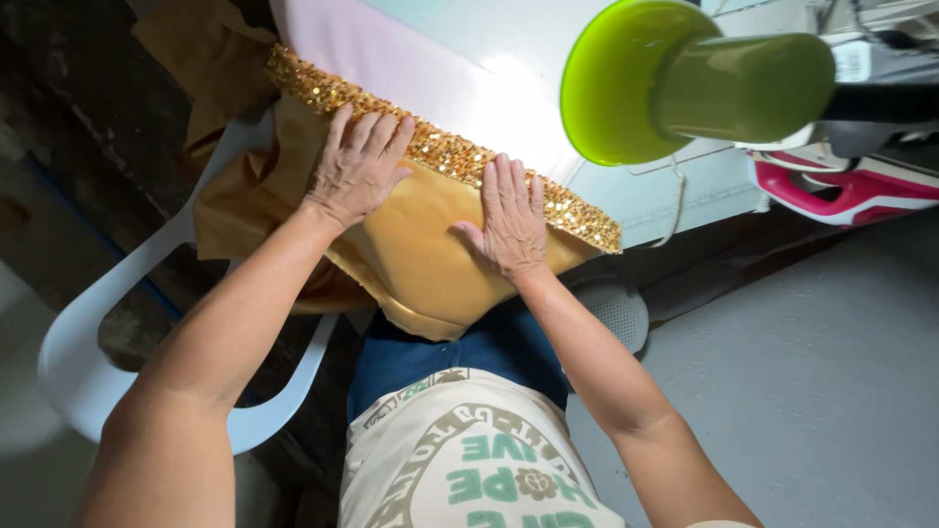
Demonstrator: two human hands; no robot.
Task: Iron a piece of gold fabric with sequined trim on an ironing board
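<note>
A gold satin cloth [421, 264] with a band of gold sequins [445, 152] along its edge lies over the rim of a white table [509, 88] and hangs down onto my lap. My left hand [357, 166] rests flat on the cloth just below the sequin band, fingers spread. My right hand [511, 217] also presses flat on the cloth, fingertips touching the sequin band. Neither hand grips anything. More of the gold cloth [210, 59] bunches to the left.
A lime green plastic cone-shaped spool [675, 78] juts in at the top right. A pink and white object [841, 191] sits beyond the table's edge. A white plastic chair [88, 342] stands at my left. The grey floor [812, 372] shows at right.
</note>
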